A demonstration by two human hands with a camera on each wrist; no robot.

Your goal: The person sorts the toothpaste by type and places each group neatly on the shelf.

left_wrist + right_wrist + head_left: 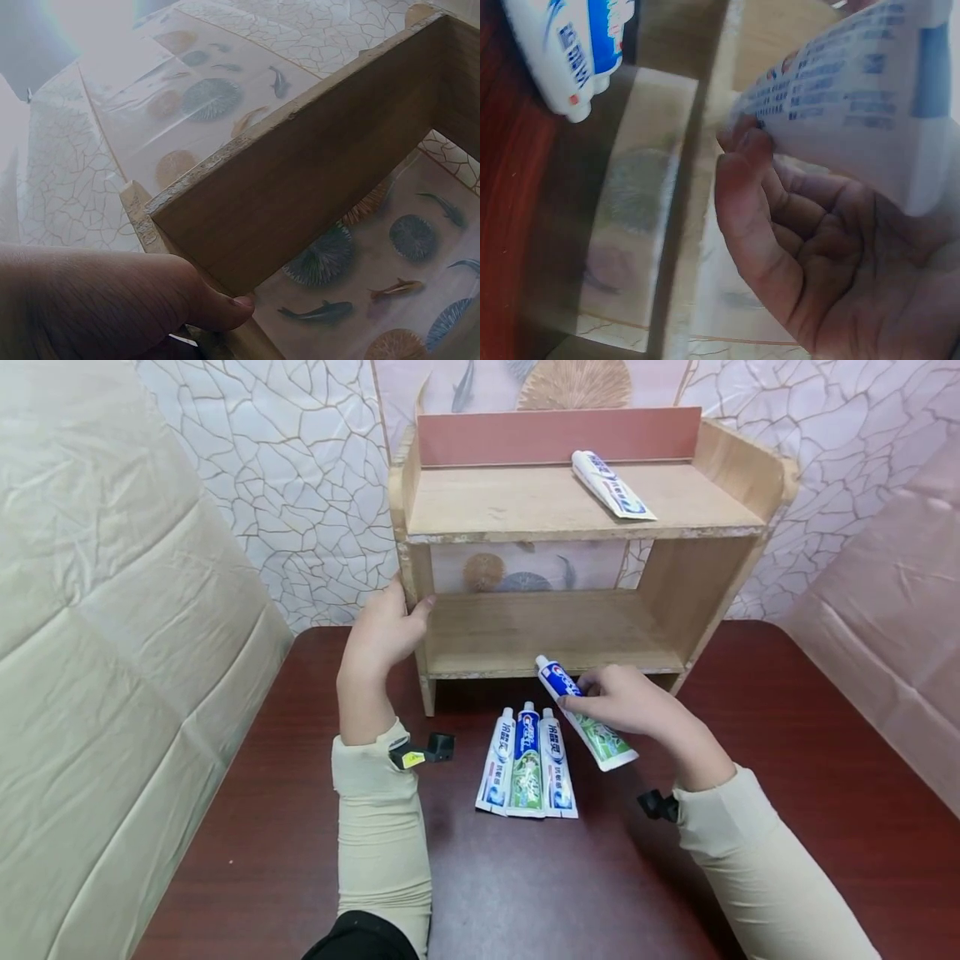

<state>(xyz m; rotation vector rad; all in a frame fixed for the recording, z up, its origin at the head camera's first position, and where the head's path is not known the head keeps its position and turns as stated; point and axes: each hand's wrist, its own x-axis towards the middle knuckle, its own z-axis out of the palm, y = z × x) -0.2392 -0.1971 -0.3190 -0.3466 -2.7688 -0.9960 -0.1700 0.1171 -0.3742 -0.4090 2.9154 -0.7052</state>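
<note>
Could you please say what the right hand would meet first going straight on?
Beyond its toothpaste tube, the right hand would probably meet the lower shelf board, though depth is unclear.

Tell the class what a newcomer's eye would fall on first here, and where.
Probably the wooden shelf on the dark red table, its left side gripped by the left hand. In front of it, the right hand holds a blue and green toothpaste tube beside three tubes in a row. One more tube lies on the shelf's top board.

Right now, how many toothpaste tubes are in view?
5: left tube, middle tube and right tube together on the table, held tube in the right hand, upper tube on the top shelf.
</note>
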